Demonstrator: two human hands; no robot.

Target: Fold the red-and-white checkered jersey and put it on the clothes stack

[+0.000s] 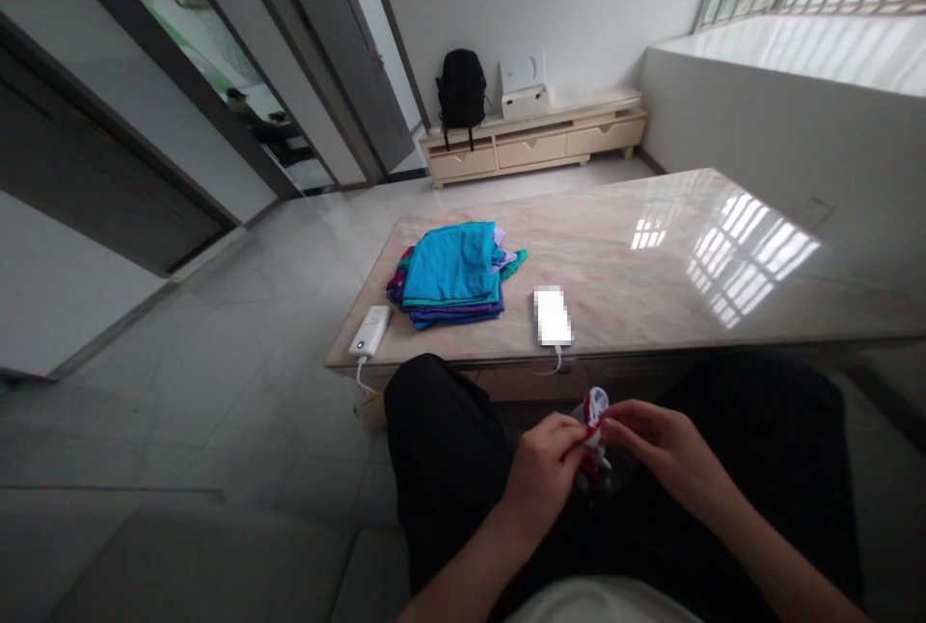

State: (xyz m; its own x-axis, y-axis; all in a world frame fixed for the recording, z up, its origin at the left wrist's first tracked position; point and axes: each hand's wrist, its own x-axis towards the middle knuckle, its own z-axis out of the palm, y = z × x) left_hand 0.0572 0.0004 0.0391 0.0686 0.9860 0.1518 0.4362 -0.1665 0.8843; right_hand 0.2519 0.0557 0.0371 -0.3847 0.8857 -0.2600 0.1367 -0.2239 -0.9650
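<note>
Marble-patterned table (622, 276), glossy, in front of the seated wearer; window reflections on its right part. Low cream cabinet (533, 152) by the far wall, drawers shut. Wearer's legs in black trousers (441, 449), knees apart, at the near table edge. Black backpack (462, 88) upright on the cabinet, left end; white box (525, 102) just beside it. Stack of folded clothes (455, 261) on the table's left part: bright blue piece on top, darker blue and purple layers under, green and lilac bits poking out right. Left hand (548, 459) closed, thumb and fingers pinching the red-and-white cloth. Right hand (669, 449) also pinching, fingertips on the cloth's right side. Red-and-white cloth (596, 406) between both hands, above the lap, bunched, white part uppermost; lower end dim and blurred, shape unclear. Phone (552, 316), screen pixelated, right of the stack near the table edge. White power bank (370, 331) at the near left corner. White cable (360, 372) runs from it over the edge.
</note>
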